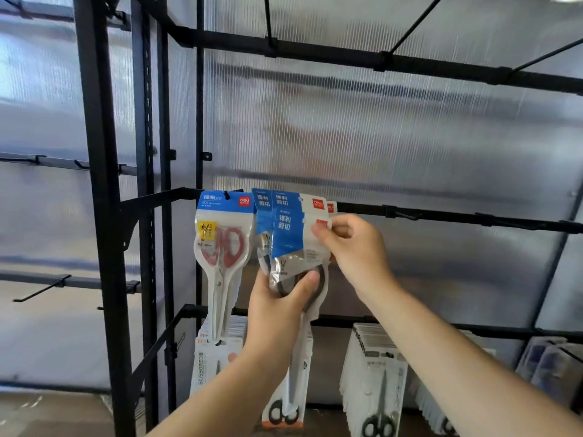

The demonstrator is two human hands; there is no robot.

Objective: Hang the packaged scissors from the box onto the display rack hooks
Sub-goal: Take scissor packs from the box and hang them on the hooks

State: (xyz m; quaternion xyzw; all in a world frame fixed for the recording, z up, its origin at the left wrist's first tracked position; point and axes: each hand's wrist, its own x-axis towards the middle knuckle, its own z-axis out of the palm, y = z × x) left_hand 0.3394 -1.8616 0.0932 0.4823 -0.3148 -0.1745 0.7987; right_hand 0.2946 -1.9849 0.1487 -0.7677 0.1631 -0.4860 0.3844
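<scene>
- Left hand [277, 307], forearm coming up from 6 o'clock, nearest the lens. Fingers wrap behind and the thumb lies across the front of the black-handled scissors pack [288, 234]. It grips the pack round the dark handle loops, closed tight on the film.
- Rack frame [104, 216] at 9 o'clock. Black square-section metal uprights, with a slotted post just beside them.
- Red-handled scissors pack [222, 247], at 9 o'clock of the gripped pack. It hangs from a black hook [226, 194]. Glossy clear pouch cut to the scissors' outline, with a blue card header, a yellow sticker and pale blades pointing to 6 o'clock.
- Black-handled scissors pack sits mid-frame, just in front of the middle crossbar [457, 217]. Blue-and-white header, shiny clear film below, slightly tilted. It overlaps similar hung packs [263, 209] at its 11 o'clock. Cannot tell whether its hang hole is on a hook.
- Right hand [353, 250], at 3 o'clock of that pack. Thumb and forefinger pinch the header's upper right corner by the red logo. The other fingers are curled in.
- Crossbar is a flat black bar running off to 3 o'clock. A thin wire hook [407, 216] juts forward from it.
- Back panel [378, 137] is translucent ribbed plastic sheet with a soft sheen.
- Stacked scissor cards [375, 373] at 5 o'clock. Thick white row, with black handles at the bottom.
</scene>
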